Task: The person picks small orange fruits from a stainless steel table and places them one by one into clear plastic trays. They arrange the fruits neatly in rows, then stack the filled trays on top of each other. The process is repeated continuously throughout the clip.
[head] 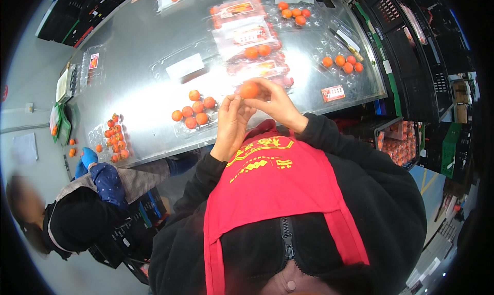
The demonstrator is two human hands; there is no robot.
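A tomato (pixel 249 90) is held in my right hand (pixel 276 102), between thumb and fingers. My left hand (pixel 236 121) is raised beside it, its fingertips meeting near the tomato's lower left; whether they grip anything is hidden. Left of my hands, several tomatoes (pixel 198 106) sit in a clear plastic tray on the metal table (pixel 146 113). Behind my hands stand packed clear trays of tomatoes (pixel 256 67) with printed labels. At the right, more tomatoes (pixel 340 60) rest in another clear tray, with a printed card (pixel 332 93) in front of it.
A knife (pixel 347 44) lies at the table's right, near black crates (pixel 409 59). An empty clear tray and a white pad (pixel 185 68) lie behind. At the left, a co-worker's blue-gloved hand (pixel 89 156) is by a tray of small tomatoes (pixel 115 138). Crated tomatoes (pixel 401 144) stand at lower right.
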